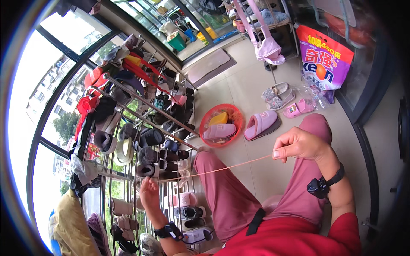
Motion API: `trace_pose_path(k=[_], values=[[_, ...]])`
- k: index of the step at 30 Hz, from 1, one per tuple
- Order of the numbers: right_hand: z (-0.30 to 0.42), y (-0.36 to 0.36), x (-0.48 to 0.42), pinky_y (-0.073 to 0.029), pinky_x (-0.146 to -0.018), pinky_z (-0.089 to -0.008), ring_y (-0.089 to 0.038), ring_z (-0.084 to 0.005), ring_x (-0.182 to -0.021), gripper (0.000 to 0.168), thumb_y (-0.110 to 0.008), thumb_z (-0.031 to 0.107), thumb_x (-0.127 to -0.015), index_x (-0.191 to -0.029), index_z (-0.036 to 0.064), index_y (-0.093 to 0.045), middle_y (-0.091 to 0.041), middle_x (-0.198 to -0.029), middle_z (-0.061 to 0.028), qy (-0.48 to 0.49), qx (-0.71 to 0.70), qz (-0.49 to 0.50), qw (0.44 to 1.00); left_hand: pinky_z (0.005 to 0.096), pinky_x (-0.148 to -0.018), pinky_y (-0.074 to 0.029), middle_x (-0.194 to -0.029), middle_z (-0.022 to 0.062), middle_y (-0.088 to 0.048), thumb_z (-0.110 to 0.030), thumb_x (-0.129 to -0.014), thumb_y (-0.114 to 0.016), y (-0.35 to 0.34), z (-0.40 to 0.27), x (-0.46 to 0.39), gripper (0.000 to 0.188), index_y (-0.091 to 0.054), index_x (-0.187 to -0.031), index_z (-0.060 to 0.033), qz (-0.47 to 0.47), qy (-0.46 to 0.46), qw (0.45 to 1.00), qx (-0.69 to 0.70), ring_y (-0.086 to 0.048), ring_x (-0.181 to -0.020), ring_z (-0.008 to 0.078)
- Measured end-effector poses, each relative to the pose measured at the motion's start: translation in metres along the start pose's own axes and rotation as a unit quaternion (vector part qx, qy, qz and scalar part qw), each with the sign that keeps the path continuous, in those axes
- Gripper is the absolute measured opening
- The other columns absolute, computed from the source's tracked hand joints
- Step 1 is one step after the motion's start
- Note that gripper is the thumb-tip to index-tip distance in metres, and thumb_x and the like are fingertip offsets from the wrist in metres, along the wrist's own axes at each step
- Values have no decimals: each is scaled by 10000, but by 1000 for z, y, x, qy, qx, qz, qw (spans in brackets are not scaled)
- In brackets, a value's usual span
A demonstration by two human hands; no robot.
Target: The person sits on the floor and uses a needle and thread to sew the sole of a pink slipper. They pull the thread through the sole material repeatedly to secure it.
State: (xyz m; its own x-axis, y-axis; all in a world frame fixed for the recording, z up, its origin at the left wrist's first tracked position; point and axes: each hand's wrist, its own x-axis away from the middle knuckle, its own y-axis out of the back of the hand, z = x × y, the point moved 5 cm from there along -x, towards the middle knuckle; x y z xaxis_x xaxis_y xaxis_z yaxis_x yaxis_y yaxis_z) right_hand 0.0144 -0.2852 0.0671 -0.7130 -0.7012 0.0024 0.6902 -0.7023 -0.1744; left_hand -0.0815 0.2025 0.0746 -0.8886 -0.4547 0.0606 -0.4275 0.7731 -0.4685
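Note:
A thin orange-tan thread runs taut across my lap, rising from left to right. Its left end is pinched in my left hand, beside the shoe rack. My right hand grips the other end between thumb and fingers, above my right knee. In front of my knees a red plastic basin holds a pink slipper, a yellow object and some loose thread-like bits. A second padded pink slipper with a dark sole lies on the floor to the right of the basin.
A metal shoe rack full of shoes stands close on my left, by the windows. Farther off are grey patterned slippers, pink child's sandals, a large detergent bag and a doormat. A pink bra hangs from a chair.

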Motion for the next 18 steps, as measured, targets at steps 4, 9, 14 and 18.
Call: trace_pose_path(k=[4,9,14,18], values=[[9,28,17,-362,-531,-168,-513,-45,-583,134,-603,137,-789,-788,4,-622,-579,-650,-13,5,-13,-34,999,195,-499,-425,-682,26,-542,-103,-873,-488,89,-2,0,85,-499,-801,-59,-97,14,995,-9,-502,-576,99],[25,43,7,-314,-478,-157,-464,-39,-537,149,-596,140,-782,-783,-8,-609,-545,-633,-12,-8,-10,-41,999,186,-479,-472,-666,33,-552,-99,-872,-478,151,60,4,107,-510,-783,-48,-145,114,981,54,-538,-562,103],[49,71,4,-248,-420,-157,-383,-24,-501,134,-578,136,-779,-763,4,-584,-492,-610,9,-31,-24,-56,998,187,-487,-482,-654,52,-544,-60,-851,-483,160,132,-20,71,-500,-799,-14,-170,144,972,71,-547,-566,119],[52,75,-30,-214,-394,-150,-340,-14,-478,136,-574,134,-787,-786,-2,-582,-456,-588,26,-22,-57,-59,996,201,-482,-483,-646,67,-542,-25,-805,-493,162,165,-43,36,-519,-788,-7,-169,177,970,7,-547,-538,136]])
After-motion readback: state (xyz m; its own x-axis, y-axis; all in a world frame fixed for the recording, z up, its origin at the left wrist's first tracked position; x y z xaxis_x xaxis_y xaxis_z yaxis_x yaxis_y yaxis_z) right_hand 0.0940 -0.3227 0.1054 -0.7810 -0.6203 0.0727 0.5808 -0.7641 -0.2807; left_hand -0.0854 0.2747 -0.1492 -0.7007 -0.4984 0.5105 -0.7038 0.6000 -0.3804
